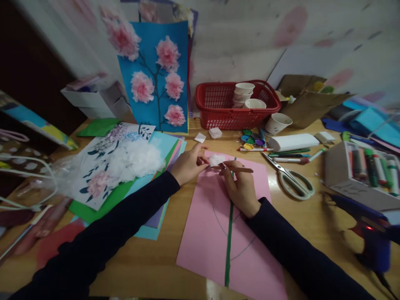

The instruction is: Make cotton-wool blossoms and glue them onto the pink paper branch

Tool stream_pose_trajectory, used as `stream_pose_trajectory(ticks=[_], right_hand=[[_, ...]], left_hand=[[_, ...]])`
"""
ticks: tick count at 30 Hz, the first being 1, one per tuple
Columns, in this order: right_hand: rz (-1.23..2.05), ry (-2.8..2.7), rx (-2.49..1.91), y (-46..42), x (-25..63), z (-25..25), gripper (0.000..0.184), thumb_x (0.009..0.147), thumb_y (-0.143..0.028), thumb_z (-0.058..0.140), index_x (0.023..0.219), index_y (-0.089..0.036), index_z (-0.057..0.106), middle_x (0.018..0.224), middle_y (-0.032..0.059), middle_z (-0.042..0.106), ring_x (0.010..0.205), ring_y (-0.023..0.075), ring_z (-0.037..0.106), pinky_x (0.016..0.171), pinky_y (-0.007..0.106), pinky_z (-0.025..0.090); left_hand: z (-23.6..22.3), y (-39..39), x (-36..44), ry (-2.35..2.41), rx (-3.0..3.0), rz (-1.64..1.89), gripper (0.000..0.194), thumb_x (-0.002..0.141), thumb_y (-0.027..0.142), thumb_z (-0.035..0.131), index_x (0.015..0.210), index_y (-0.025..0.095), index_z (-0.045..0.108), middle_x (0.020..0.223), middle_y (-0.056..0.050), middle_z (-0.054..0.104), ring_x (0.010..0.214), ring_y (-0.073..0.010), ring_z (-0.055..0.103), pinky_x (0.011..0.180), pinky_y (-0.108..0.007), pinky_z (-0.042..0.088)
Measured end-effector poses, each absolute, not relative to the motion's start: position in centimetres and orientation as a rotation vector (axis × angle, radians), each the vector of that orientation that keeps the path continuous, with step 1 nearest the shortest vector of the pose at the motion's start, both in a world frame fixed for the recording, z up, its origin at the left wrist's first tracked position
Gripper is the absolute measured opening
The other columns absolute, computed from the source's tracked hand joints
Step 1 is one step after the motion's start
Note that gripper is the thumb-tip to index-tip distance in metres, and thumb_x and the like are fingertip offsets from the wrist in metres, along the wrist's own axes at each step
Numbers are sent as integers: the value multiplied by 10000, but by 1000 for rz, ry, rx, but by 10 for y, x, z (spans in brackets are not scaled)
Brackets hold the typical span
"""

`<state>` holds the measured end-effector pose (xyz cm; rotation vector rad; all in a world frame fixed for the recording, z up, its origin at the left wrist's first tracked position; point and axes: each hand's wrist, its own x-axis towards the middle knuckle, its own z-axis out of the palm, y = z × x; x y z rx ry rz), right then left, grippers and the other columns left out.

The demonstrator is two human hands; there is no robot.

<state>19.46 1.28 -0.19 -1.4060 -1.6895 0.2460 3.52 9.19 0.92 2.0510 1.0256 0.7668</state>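
White cotton tuft (216,159) lying between left hand (186,166) and right hand (241,185) | left: sitting half-curled, hold unclear | right: pinching wooden craft stick (245,169)

A blue sheet (148,39) decorated with pink blossoms (142,86) is propped upright at the back of the counter (156,266), and to its right several white cups (242,98) are held in a red basket (215,118), with a single cup (278,124) placed just beside it. Farther right, scissors (283,170) are laid flat, markers (370,166) are packed in a white box (346,183), and a blue glue gun (376,246) with a lit red light is seen near the box.
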Motion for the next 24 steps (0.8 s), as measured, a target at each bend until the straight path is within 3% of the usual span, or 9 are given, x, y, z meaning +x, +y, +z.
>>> stream_pose_trajectory(ticks=[24], right_hand=[[116, -1732, -1457, 15, 192, -2, 175, 924, -257, 426, 843, -194, 567, 742, 51, 638, 717, 204, 584, 674, 335, 428]], left_hand=[[12, 93, 33, 1013, 2140, 746, 443, 708, 42, 627, 1114, 159, 496, 841, -11, 735, 702, -133, 639, 645, -235, 445]])
